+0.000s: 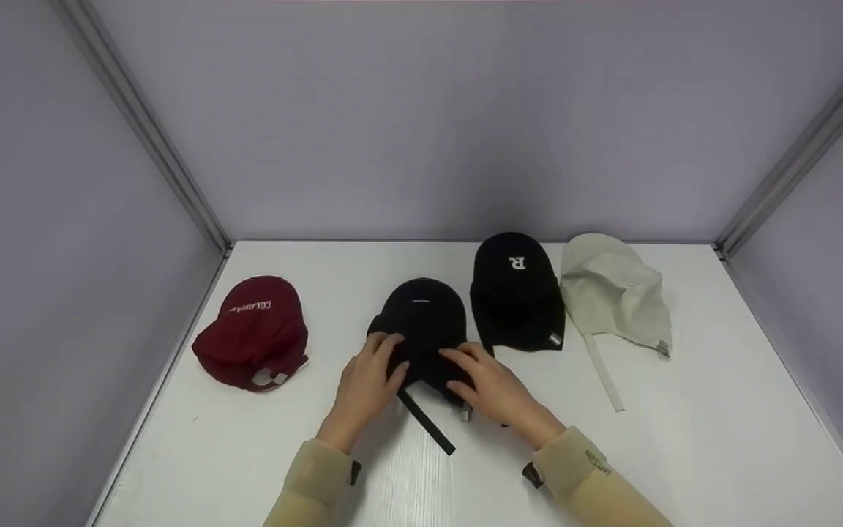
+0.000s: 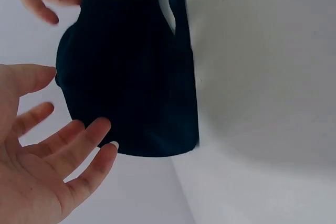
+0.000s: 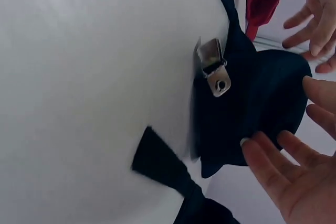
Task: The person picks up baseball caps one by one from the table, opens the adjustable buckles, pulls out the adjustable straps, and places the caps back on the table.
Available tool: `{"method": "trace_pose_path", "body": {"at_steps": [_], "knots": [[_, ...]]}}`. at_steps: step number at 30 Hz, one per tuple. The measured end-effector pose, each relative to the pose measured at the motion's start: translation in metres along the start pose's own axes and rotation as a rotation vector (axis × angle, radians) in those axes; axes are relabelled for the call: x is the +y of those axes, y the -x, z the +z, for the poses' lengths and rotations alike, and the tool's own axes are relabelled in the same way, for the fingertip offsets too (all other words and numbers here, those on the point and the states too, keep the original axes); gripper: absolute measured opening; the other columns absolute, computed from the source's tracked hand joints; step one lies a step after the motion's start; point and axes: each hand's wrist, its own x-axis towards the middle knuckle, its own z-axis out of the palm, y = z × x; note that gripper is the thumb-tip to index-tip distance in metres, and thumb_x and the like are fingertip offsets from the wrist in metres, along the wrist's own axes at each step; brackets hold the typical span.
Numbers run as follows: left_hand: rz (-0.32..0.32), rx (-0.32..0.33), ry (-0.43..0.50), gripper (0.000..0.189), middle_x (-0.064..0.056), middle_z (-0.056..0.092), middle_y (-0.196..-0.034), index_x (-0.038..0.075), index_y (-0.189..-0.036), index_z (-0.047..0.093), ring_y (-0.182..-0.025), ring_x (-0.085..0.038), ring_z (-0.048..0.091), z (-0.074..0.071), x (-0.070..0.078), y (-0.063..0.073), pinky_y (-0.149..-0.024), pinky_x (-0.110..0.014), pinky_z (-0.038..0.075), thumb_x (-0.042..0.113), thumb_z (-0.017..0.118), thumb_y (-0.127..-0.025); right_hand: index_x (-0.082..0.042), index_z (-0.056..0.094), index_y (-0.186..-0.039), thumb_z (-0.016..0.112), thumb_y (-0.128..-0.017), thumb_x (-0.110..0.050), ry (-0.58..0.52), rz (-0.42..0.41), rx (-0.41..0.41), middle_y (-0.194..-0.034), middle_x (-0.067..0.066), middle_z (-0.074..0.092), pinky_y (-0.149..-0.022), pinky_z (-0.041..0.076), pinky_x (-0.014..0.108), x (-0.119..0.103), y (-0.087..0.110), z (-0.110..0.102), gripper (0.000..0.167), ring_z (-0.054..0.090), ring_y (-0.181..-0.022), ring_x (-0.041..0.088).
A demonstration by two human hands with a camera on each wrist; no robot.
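Seeing the dark cap (image 1: 423, 315) lying on the desk (image 1: 173, 454), smack between left hand (image 1: 369, 377) and right hand (image 1: 496, 382), running lengthwise front to back. Touching both sides with loose fingers (image 2: 81, 146), not gripping, tbh sitting about equally close either way.

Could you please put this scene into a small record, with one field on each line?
Surface: white table
Caps in view: four
Left hand: at the left side of the dark cap
Right hand: at the right side of the same cap
Grip: no firm hold visible
Strap: loose, its end towards the person
Metal buckle: at the dark cap's back edge
Far left: dark red cap, white-lettered
Right of the dark cap: black cap, marked R
Far right: pale cap
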Motion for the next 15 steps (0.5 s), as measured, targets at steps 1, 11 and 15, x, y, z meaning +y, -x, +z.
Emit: {"method": "trace_pose_path", "body": {"at_steps": [1,11,15], "knots": [[0.015,-0.005,-0.015,0.040,-0.016,0.054,-0.125,0.008,-0.129,0.059,-0.093,-0.032,0.064,0.0006,0.0011,0.0011,-0.074,-0.048,0.052,0.023,0.069,-0.093,-0.022,0.048,-0.145,0.063,-0.098,-0.032,0.020,-0.007,-0.008,-0.135,0.006,0.046,-0.091,0.049,0.044,-0.0008,0.0002,0.0008,0.051,0.056,-0.116,0.028],[0.007,-0.111,-0.097,0.051,-0.025,0.046,-0.139,0.009,-0.139,0.053,-0.098,-0.042,0.062,0.0075,0.0042,0.0035,-0.083,-0.054,0.050,0.031,0.066,-0.095,-0.020,0.047,-0.147,0.065,-0.096,-0.033,0.128,-0.021,-0.137,-0.140,0.014,0.046,-0.095,0.047,0.050,-0.0008,-0.0016,0.0079,0.056,0.050,-0.124,0.033],[-0.012,-0.164,-0.127,0.053,-0.025,0.045,-0.141,0.008,-0.141,0.052,-0.103,-0.042,0.062,0.0101,0.0051,0.0007,-0.086,-0.054,0.048,0.035,0.064,-0.096,-0.019,0.047,-0.147,0.064,-0.096,-0.037,0.154,0.013,-0.218,-0.144,0.016,0.044,-0.100,0.042,0.052,0.0006,-0.0061,0.0087,0.056,0.045,-0.130,0.035]]}}
